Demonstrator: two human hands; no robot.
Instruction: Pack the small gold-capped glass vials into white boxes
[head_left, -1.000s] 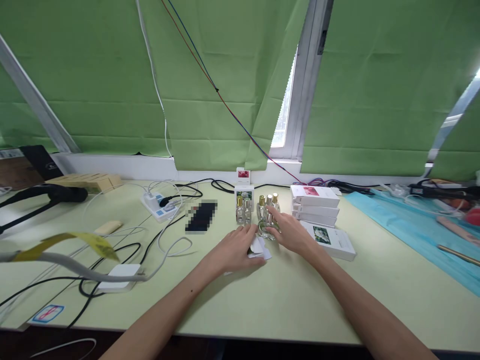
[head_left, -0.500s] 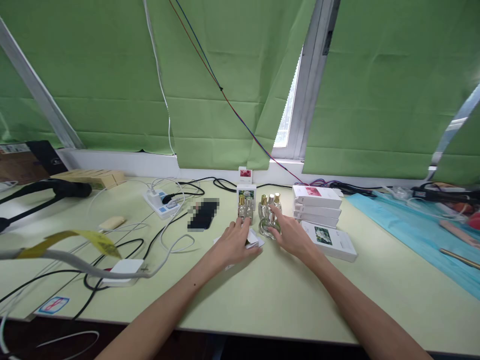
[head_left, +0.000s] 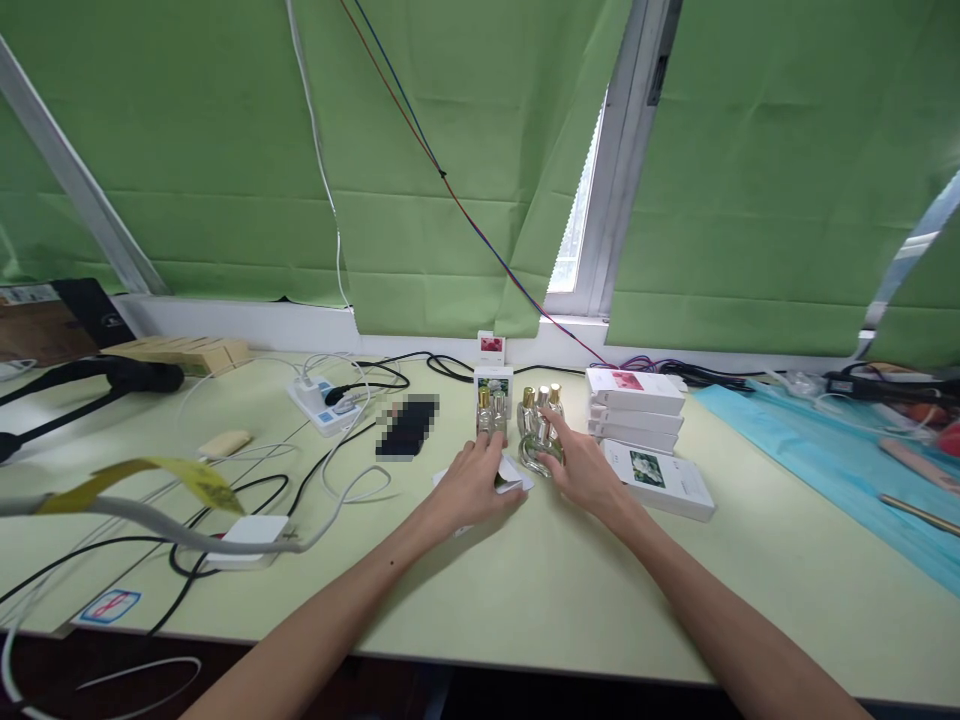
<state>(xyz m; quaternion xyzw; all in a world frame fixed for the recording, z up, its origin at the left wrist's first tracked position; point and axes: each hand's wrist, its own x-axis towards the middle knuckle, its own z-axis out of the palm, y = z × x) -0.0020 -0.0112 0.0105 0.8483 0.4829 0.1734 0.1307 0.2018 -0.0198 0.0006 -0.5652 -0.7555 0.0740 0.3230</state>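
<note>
My left hand (head_left: 474,483) lies over a small white box (head_left: 514,476), fingers apart, its fingertips by two small glass bottles (head_left: 491,412) with gold and silver caps. Behind those bottles stands a white box with a flower picture (head_left: 504,379). My right hand (head_left: 581,465) has its fingers spread at a group of several glass bottles (head_left: 541,405) with gold and silver caps; its index finger touches or nearly touches one. A glass bottle (head_left: 534,458) lies at the front of this group, near the right thumb.
White boxes (head_left: 634,393) are stacked right of the bottles, with a flat white box (head_left: 666,480) in front. A dark phone-like object (head_left: 407,430), power strip (head_left: 324,405), white adapter (head_left: 251,541) and cables lie left. Blue sheeting (head_left: 840,470) covers the right side.
My left hand has shifted slightly right with the small white box beneath it. The right hand has barely moved at the bottle group.
</note>
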